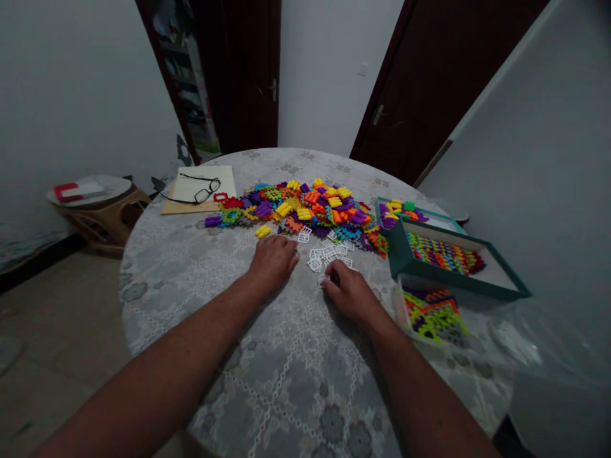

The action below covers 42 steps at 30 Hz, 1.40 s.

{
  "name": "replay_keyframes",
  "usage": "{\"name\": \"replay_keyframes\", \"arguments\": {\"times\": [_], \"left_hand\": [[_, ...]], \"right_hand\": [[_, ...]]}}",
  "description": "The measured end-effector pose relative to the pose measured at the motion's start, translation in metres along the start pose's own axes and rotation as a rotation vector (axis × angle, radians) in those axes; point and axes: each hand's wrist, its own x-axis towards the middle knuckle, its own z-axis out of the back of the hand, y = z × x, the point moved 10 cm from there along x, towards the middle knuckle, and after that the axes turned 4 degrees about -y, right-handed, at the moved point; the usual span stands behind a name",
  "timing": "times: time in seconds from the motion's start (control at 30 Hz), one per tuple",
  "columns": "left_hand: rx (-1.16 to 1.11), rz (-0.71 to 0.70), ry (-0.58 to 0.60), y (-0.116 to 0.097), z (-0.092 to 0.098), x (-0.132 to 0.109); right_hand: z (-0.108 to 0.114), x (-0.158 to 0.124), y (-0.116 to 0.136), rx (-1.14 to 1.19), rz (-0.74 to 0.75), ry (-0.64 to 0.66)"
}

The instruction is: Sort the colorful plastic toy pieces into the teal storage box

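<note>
On the patterned tablecloth, my left hand (273, 262) lies palm down with its fingers slightly bent and nothing visible in them. A yellow ribbed plastic piece (262, 231) is just beyond it. My right hand (351, 289) is closed, thumb and forefinger pinching a small white lattice plastic piece (321, 280) low over the cloth. Past its fingertips lies a loose cluster of similar white lattice pieces (329, 252), some overlapping. Behind them spreads a heap of coloured plastic building pieces (305, 207), with gear-like and ribbed tube shapes.
To the right stand a green box (506, 270) of sorted coloured pieces, its teal lid (446, 222) with more pieces, and a clear plastic tub (401, 305) with flat pieces. Eyeglasses (203, 191) rest on papers (224, 178) at the back left. A stool (95, 210) stands beyond the round table (162, 286).
</note>
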Motion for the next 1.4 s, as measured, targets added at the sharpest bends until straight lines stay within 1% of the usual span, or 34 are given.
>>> {"name": "replay_keyframes", "arguments": {"times": [0.07,0.17,0.3,0.43,0.53,0.6,0.7,0.77,0.87,0.97,1.03,1.1,1.23,1.3,1.4], "left_hand": [[-0.025,0.008,0.0,0.005,-0.004,0.003],[-0.088,-0.01,-0.004,0.007,-0.008,0.007],[-0.162,-0.046,0.021,0.004,-0.012,0.008],[-0.192,-0.069,0.039,0.0,-0.011,0.007],[-0.206,-0.125,0.052,-0.011,-0.009,0.003],[-0.241,-0.194,0.06,-0.024,-0.006,-0.002],[-0.346,-0.304,0.075,-0.045,-0.004,-0.011],[-0.418,-0.349,0.079,-0.054,-0.003,-0.016],[-0.469,-0.346,0.095,-0.057,-0.006,-0.018],[-0.43,-0.31,0.099,-0.053,-0.006,-0.017],[-0.371,-0.278,0.093,-0.05,-0.003,-0.016],[-0.308,-0.241,0.104,-0.048,-0.001,-0.016],[-0.198,-0.206,0.182,-0.05,-0.006,-0.017],[-0.181,-0.209,0.21,-0.052,-0.009,-0.017],[-0.179,-0.201,0.218,-0.053,-0.01,-0.016]], "right_hand": [[0.0,0.002,0.002,0.026,0.029,-0.034],[-0.001,0.004,0.0,0.016,0.023,-0.072],[-0.004,0.004,0.001,-0.036,0.029,-0.069],[-0.006,0.005,0.002,-0.075,0.021,-0.06],[-0.007,0.005,0.001,-0.094,0.022,-0.062],[-0.008,0.005,0.002,-0.091,0.029,-0.064],[-0.007,0.005,0.001,-0.052,0.029,-0.071],[-0.005,0.005,0.001,-0.015,0.031,-0.075],[-0.003,0.006,0.0,0.021,0.039,-0.073],[0.001,0.008,-0.002,0.045,0.047,-0.089],[0.007,0.009,-0.007,0.073,0.015,-0.128],[0.013,0.009,-0.015,0.099,-0.056,-0.186],[0.026,0.007,-0.03,0.093,-0.174,-0.299],[0.034,0.006,-0.035,0.072,-0.208,-0.351],[0.052,0.003,-0.044,0.032,-0.243,-0.461]]}}
